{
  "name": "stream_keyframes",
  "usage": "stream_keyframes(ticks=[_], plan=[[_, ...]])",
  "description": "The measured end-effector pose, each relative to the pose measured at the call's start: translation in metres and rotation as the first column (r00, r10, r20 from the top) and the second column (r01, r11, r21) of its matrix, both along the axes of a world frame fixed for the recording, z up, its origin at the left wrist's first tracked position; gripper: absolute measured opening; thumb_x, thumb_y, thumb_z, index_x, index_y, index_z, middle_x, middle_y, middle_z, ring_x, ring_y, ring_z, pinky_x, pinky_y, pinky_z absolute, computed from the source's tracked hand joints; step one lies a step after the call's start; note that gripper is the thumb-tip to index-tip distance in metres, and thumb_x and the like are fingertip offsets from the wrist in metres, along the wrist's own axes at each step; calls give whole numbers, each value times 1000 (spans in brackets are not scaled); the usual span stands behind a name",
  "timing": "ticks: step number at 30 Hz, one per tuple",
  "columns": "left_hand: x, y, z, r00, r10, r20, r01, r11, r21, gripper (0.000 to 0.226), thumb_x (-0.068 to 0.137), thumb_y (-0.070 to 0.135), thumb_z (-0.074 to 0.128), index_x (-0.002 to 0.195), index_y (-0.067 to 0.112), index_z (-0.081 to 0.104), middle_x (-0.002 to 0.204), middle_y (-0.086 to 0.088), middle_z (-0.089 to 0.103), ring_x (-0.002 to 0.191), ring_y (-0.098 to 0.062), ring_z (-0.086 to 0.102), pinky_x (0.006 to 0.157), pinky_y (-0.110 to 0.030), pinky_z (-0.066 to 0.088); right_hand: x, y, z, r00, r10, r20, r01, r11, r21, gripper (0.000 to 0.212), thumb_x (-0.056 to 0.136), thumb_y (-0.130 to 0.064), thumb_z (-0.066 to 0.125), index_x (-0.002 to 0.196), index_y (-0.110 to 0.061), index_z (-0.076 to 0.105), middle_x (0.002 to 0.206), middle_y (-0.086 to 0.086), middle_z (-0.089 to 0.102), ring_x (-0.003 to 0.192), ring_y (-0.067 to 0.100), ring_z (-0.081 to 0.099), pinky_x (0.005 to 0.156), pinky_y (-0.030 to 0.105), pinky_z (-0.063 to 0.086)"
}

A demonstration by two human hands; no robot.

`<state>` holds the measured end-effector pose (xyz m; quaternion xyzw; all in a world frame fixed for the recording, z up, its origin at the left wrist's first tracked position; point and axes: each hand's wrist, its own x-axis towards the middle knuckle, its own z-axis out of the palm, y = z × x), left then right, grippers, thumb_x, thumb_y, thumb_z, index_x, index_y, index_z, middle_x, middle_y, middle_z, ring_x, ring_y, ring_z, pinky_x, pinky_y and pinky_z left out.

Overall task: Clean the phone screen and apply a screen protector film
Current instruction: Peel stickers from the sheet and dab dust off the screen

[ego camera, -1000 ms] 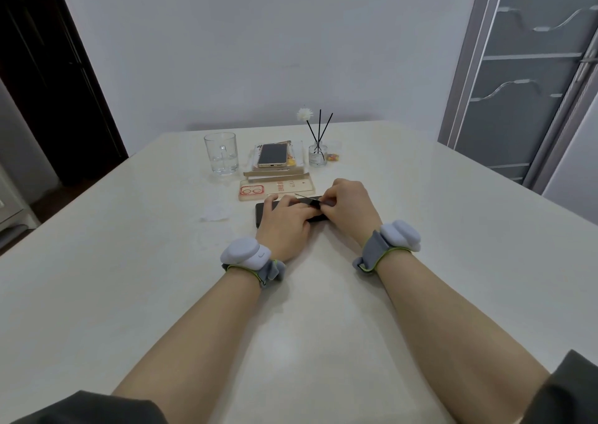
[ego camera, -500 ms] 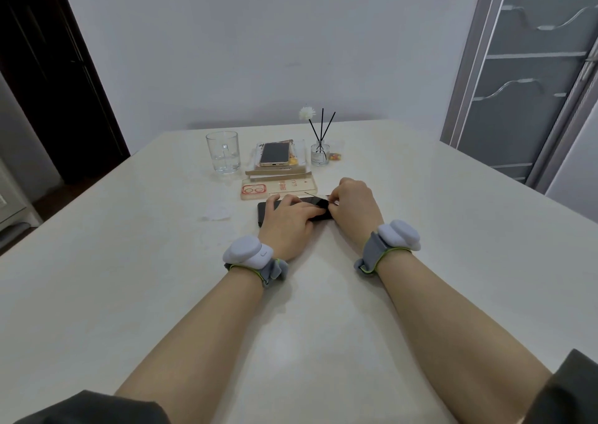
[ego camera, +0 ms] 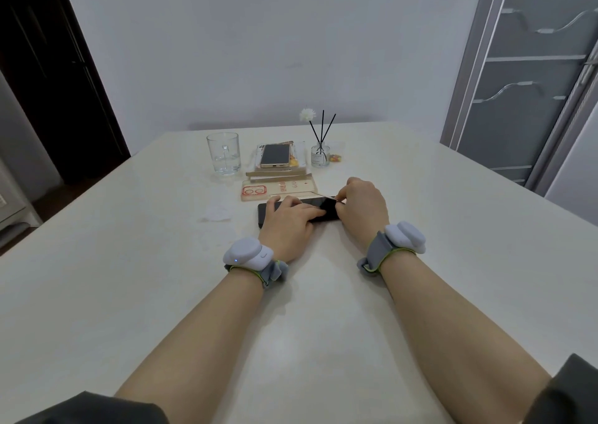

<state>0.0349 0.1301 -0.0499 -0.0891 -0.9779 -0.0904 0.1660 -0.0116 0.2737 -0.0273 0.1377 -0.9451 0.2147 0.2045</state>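
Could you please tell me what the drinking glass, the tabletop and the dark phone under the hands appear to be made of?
Drinking glass: clear glass, it seems; the table shows straight through it.
Tabletop: cream polished stone or a stone-look laminate, judging by its soft reflections and faint mottling.
Dark phone: glossy black front, probably glass, with a sheen; its body is hidden.

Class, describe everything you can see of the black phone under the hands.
The black phone is a slim, glossy dark slab lying flat on the pale table, screen up and unlit. The left hand rests straight fingers across it; the right hand pinches a thin film raised over its right end.
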Motion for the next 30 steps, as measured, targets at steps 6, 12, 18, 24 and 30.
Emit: stream_keyframes(ticks=[6,12,18,24,30], plan=[[-2,3,-2,1000,2,-30,-3,1000,-27,42,95,18,35,129,35,51,136,17,51,131,-12,33,110,-38,7,-5,13,1,988,-108,-110,78,967,-242,24,92,-10,46,101,-8,68,100,13,66,98,33,52,84,40,39],[-3,11,-1,997,3,-82,-6,999,-46,39,97,22,34,130,35,51,137,19,50,129,-11,35,109,-37,9,-12,16,-7,996,-64,-57,45,956,-291,34,90,-5,44,110,-20,68,107,5,69,106,30,50,88,37,30],[-9,22,1,995,21,-102,-24,999,-38,38,94,22,37,121,34,61,126,17,60,124,-11,39,109,-36,2,-12,13,-14,991,-42,-125,8,967,-256,16,84,-17,57,86,-23,72,91,-3,70,103,23,51,85,35,21],[-13,26,0,990,48,-129,-50,999,-14,37,92,22,39,117,34,65,118,13,66,118,-13,43,107,-35,4,-13,18,-11,996,65,-67,-69,995,-66,25,86,-12,50,93,-22,72,98,-3,70,106,22,48,83,36,21],[-13,26,1,991,51,-121,-49,999,16,37,93,21,40,118,34,65,119,13,66,118,-12,44,108,-34,7,-16,27,-8,1000,26,17,-24,997,-71,34,93,-7,44,104,-23,72,111,-2,65,115,24,41,81,37,24]])
